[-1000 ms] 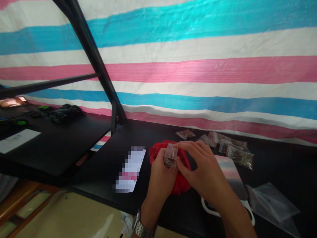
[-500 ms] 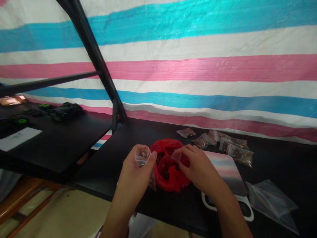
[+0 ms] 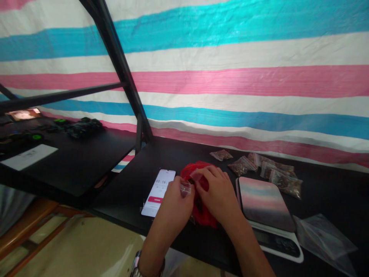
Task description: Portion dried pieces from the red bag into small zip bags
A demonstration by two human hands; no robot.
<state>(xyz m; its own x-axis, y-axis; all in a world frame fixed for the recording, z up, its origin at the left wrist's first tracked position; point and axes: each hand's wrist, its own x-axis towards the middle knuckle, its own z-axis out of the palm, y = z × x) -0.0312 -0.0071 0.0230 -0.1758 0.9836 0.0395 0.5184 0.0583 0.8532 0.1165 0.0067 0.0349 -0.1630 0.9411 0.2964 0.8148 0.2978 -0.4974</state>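
My left hand (image 3: 176, 204) is closed around a small clear zip bag (image 3: 186, 187), whose mouth shows between thumb and fingers. Close beside it, my right hand (image 3: 219, 192) pinches a small piece of clear plastic (image 3: 196, 175), its kind hard to make out. Both hands are over a red plastic bag (image 3: 206, 220) lying on the black table; dark brown bits show inside it, though the hands hide most of the opening. Left of my left hand lies a phone (image 3: 157, 192) with a timer on its screen.
A kitchen scale (image 3: 265, 200) with a shiny plate stands at the right. Behind it lie several filled zip bags (image 3: 285, 184) of brown bits. Flat clear bags (image 3: 325, 234) lie at the far right. A black metal frame (image 3: 121, 61) and striped sheeting (image 3: 245, 80) stand behind.
My hands have come together over the red bag, the left moving right and the zip bag nearing the clear plastic piece. The phone has come into view, and the view has shifted slightly.
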